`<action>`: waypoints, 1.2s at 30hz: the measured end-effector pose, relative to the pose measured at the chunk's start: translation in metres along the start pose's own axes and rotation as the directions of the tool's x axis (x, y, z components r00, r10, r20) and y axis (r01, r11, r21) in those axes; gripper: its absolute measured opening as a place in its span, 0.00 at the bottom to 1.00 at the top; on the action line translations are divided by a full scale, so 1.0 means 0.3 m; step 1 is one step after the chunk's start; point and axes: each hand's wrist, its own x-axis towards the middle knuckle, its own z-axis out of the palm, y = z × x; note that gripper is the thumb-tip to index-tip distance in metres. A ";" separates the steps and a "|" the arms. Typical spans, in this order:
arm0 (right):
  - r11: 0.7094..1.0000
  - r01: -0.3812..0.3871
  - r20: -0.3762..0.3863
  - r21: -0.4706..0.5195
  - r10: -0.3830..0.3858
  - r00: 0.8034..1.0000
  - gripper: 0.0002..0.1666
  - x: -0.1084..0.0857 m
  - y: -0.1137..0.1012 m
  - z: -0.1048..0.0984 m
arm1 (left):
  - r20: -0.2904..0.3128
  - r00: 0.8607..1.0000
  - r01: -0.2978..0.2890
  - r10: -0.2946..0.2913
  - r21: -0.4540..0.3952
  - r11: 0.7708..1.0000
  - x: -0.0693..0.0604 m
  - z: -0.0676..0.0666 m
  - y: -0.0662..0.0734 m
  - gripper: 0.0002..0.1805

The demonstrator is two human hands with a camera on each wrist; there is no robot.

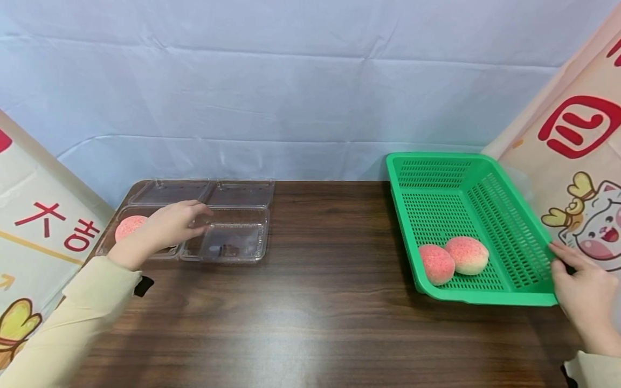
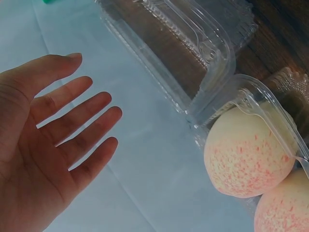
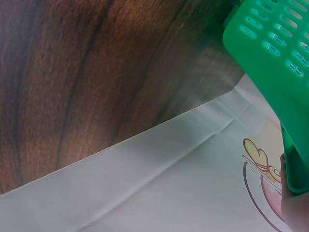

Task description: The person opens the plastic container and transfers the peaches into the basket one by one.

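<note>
My left hand (image 1: 171, 225) hovers over two clear plastic clamshell boxes at the table's left, fingers spread and holding nothing. In the left wrist view the palm (image 2: 36, 164) is bare. The left box holds two pink-speckled peaches; one peach (image 1: 129, 226) shows beside my wrist in the head view, and both, the upper peach (image 2: 246, 154) and the lower peach (image 2: 286, 208), appear in the left wrist view. The right box (image 1: 233, 260) has its lid up. My right hand (image 1: 584, 285) grips the near right corner of a green basket (image 1: 485, 296). Two peaches (image 1: 467, 255) lie in it.
The dark wooden table (image 1: 315, 280) runs between the boxes and the basket. A pale blue cloth (image 1: 291, 97) hangs behind it. Printed panels stand at both sides, the right panel (image 1: 548, 178) close beside the basket.
</note>
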 end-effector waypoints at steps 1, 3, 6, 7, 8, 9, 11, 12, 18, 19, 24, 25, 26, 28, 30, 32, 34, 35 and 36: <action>1.000 -0.001 0.000 0.001 0.001 1.000 0.19 0.000 -0.001 0.001 | 0.005 1.000 0.005 -0.005 0.001 1.000 -0.002 -0.002 -0.001 0.17; 1.000 -0.002 0.005 -0.001 0.002 1.000 0.19 0.000 -0.001 0.001 | 0.013 1.000 0.015 -0.015 0.002 1.000 -0.005 -0.004 -0.005 0.17; 1.000 0.005 0.000 0.006 -0.005 1.000 0.19 0.000 0.000 0.001 | 0.013 1.000 0.027 -0.027 0.003 1.000 -0.009 -0.006 -0.011 0.17; 1.000 0.009 -0.003 0.008 -0.009 1.000 0.19 -0.001 0.001 0.002 | 0.011 1.000 0.027 -0.027 0.001 1.000 -0.010 -0.006 -0.013 0.17; 1.000 0.012 -0.006 0.011 -0.012 1.000 0.19 -0.002 0.002 0.002 | 0.009 1.000 0.028 -0.028 0.002 1.000 -0.012 -0.007 -0.014 0.17; 1.000 0.015 -0.008 0.012 -0.015 1.000 0.19 -0.002 0.002 0.002 | 0.004 1.000 0.027 -0.027 0.002 1.000 -0.013 -0.008 -0.015 0.16; 1.000 0.017 -0.012 0.016 -0.017 1.000 0.19 -0.001 0.002 0.002 | -0.002 1.000 0.023 -0.023 0.001 1.000 -0.015 -0.008 -0.019 0.16; 1.000 0.012 -0.006 0.013 -0.012 1.000 0.19 0.000 0.002 0.002 | -0.005 1.000 0.021 -0.021 0.000 1.000 -0.016 -0.008 -0.021 0.16; 1.000 -0.008 0.041 -0.016 0.009 0.999 0.20 0.006 -0.003 -0.007 | 0.010 0.999 0.033 -0.033 -0.007 0.999 -0.022 -0.003 -0.040 0.15; 1.000 -0.006 0.045 -0.020 0.007 0.999 0.20 0.007 -0.003 -0.008 | 0.014 0.999 0.037 -0.037 -0.006 0.999 -0.023 -0.002 -0.043 0.15; 1.000 0.000 0.043 -0.020 0.001 0.999 0.20 0.009 -0.003 -0.009 | 0.027 0.998 0.057 -0.057 -0.009 0.998 -0.029 0.003 -0.062 0.17; 1.000 0.000 0.043 -0.020 0.001 0.999 0.20 0.008 -0.002 -0.009 | 0.031 0.998 0.061 -0.061 -0.010 0.998 -0.031 0.003 -0.066 0.18; 1.000 0.001 0.043 -0.020 0.000 0.999 0.20 0.008 -0.001 -0.009 | 0.036 0.997 0.067 -0.067 -0.012 0.998 -0.033 0.004 -0.069 0.18; 1.000 0.000 0.041 -0.020 0.001 0.999 0.19 0.009 0.000 -0.009 | 0.042 0.996 0.076 -0.075 -0.015 0.997 -0.037 0.005 -0.075 0.18; 1.000 -0.007 0.038 -0.018 0.008 0.999 0.19 0.007 0.002 -0.007 | 0.044 0.996 0.081 -0.080 -0.018 0.997 -0.041 0.006 -0.081 0.18; 1.000 -0.011 0.030 -0.011 0.011 0.999 0.19 0.006 0.003 -0.004 | 0.048 0.995 0.086 -0.085 -0.024 0.996 -0.045 0.008 -0.088 0.18; 1.000 -0.014 0.023 -0.002 0.014 1.000 0.19 0.004 0.005 -0.001 | 0.051 0.995 0.088 -0.087 -0.030 0.996 -0.049 0.010 -0.095 0.18; 1.000 -0.016 0.021 0.001 0.016 1.000 0.19 0.002 0.005 0.000 | 0.052 0.995 0.088 -0.087 -0.030 0.996 -0.050 0.011 -0.099 0.18; 1.000 -0.016 0.019 0.004 0.016 1.000 0.19 0.002 0.006 0.001 | 0.053 0.995 0.088 -0.086 -0.031 0.996 -0.052 0.012 -0.103 0.17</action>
